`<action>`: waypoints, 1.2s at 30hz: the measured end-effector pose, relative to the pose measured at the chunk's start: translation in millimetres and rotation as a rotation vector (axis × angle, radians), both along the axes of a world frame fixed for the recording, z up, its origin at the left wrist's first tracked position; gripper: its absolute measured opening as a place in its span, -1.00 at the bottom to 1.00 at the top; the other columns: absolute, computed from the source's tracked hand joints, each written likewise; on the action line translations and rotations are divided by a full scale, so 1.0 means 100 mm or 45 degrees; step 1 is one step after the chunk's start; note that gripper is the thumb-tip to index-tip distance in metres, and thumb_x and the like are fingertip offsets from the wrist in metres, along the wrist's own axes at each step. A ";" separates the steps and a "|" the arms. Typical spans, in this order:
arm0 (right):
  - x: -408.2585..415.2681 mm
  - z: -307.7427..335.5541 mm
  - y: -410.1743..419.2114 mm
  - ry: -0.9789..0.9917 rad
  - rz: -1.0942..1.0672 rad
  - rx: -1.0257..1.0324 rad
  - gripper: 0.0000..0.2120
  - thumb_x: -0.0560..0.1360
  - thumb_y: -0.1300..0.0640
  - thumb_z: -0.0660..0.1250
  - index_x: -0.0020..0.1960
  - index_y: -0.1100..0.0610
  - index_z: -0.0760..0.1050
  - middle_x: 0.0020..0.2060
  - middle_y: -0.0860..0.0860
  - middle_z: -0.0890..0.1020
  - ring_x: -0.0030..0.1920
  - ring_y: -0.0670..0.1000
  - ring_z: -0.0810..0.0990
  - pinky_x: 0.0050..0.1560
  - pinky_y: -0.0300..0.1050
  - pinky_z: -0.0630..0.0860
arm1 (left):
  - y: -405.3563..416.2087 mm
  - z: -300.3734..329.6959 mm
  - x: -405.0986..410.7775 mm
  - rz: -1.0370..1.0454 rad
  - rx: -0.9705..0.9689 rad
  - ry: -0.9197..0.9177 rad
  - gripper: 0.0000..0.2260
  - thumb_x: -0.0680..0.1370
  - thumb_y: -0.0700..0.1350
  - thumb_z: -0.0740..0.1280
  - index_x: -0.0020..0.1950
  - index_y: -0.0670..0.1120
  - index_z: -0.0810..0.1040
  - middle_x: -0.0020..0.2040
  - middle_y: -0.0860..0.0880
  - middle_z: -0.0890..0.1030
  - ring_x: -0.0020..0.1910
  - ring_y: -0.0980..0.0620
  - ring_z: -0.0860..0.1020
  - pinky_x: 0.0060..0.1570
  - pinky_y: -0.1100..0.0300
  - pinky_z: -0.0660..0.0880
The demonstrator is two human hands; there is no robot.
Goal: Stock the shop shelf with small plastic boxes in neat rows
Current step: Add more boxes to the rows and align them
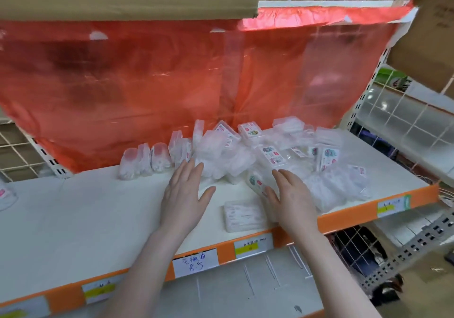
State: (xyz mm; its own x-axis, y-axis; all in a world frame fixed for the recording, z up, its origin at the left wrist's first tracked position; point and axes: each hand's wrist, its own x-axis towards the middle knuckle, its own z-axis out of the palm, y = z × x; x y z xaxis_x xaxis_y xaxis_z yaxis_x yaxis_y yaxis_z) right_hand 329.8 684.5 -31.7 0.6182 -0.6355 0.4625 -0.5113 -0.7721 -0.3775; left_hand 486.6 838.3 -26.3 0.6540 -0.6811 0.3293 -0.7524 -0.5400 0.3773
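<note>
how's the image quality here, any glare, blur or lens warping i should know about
Head view: wide-angle warping bends the orange shelf edge and tilts the uprights; glare streaks the red plastic sheet; the pile of clear boxes is soft and washed out, so labels are barely readable; both the left hand and right hand look slightly blurred; lighting is flat, with only faint shadows.

boxes [235, 150]: clear glossy plastic | shelf [98, 209]: matt white | sheet [172, 84]: red translucent film

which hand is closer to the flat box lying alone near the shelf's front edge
Right. The right hand hovers just beside the flat box, at its right end; the left hand is farther off, up and to its left.
</note>
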 end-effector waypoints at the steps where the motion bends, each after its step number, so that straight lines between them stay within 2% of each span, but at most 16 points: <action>1: 0.03 -0.01 -0.02 0.002 0.011 0.006 -0.75 0.40 0.23 0.43 0.03 0.34 0.55 -0.09 0.23 0.61 -0.06 0.28 0.57 -0.09 0.10 0.53 | -0.03 0.01 0.03 -0.014 0.014 -0.013 -0.47 0.56 0.10 0.24 0.49 -0.02 0.23 0.54 0.03 0.12 0.52 0.07 0.01 0.41 0.14 0.08; 7: 0.17 -0.07 -0.09 0.076 -0.006 0.031 -0.80 0.40 0.21 0.38 0.00 0.26 0.57 -0.10 0.15 0.58 -0.05 0.22 0.51 -0.12 0.08 0.50 | -0.14 0.05 0.22 -0.044 0.036 -0.048 -0.45 0.56 0.06 0.26 0.51 -0.01 0.19 0.55 0.04 0.08 0.53 0.08 -0.03 0.41 0.15 0.06; 13: 0.20 -0.06 -0.11 -0.002 -0.011 0.134 -0.83 0.36 0.32 0.39 -0.05 0.27 0.62 -0.11 0.16 0.61 -0.05 0.23 0.52 -0.10 0.04 0.45 | -0.23 -0.02 0.35 -0.096 0.029 -0.062 -0.45 0.56 0.05 0.28 0.50 -0.02 0.21 0.55 0.03 0.09 0.53 0.08 -0.02 0.41 0.20 -0.01; 18: 0.15 0.02 -0.15 -0.139 0.011 0.342 -0.76 0.42 0.29 0.37 0.08 0.18 0.62 0.01 0.10 0.64 0.06 0.12 0.53 0.00 -0.20 0.31 | -0.24 -0.09 0.39 -0.125 0.008 -0.074 -0.47 0.54 0.01 0.32 0.48 -0.05 0.27 0.55 0.00 0.09 0.52 0.03 0.04 0.43 0.16 0.03; 23: 0.15 0.14 -0.13 -0.217 0.016 0.517 -0.77 0.46 0.24 0.35 0.10 0.13 0.62 0.04 0.04 0.65 0.06 0.03 0.57 0.11 -0.10 0.44 | -0.22 -0.16 0.41 -0.138 0.027 -0.054 -0.47 0.55 0.00 0.30 0.49 -0.03 0.24 0.55 0.00 0.08 0.51 0.01 0.08 0.41 0.13 0.09; 26: 0.16 0.21 -0.12 -0.286 0.005 0.631 -0.79 0.46 0.23 0.36 0.07 0.09 0.64 -0.01 -0.02 0.67 0.01 -0.05 0.59 0.09 -0.16 0.46 | -0.20 -0.19 0.44 -0.152 0.033 -0.065 -0.46 0.55 -0.02 0.31 0.49 -0.04 0.24 0.53 -0.01 0.17 0.50 0.02 0.12 0.40 0.16 0.09; 31: 0.17 0.23 -0.08 -0.189 0.091 0.697 -0.80 0.47 0.23 0.34 0.04 0.07 0.65 -0.16 -0.12 0.65 -0.10 -0.14 0.57 -0.05 -0.26 0.44 | -0.13 -0.22 0.51 -0.131 0.053 -0.069 -0.46 0.52 -0.07 0.35 0.47 -0.05 0.28 0.45 0.00 0.30 0.43 0.00 0.25 0.34 0.14 0.20; 36: 0.22 0.15 -0.02 0.078 0.105 0.598 -0.73 0.52 0.22 0.24 0.16 0.05 0.58 -0.01 0.00 0.66 0.05 -0.02 0.57 -0.03 -0.21 0.40 | -0.16 -0.14 0.59 -0.160 0.053 -0.113 -0.51 0.48 -0.08 0.40 0.39 -0.07 0.39 0.29 -0.02 0.43 0.29 -0.05 0.37 0.23 0.14 0.26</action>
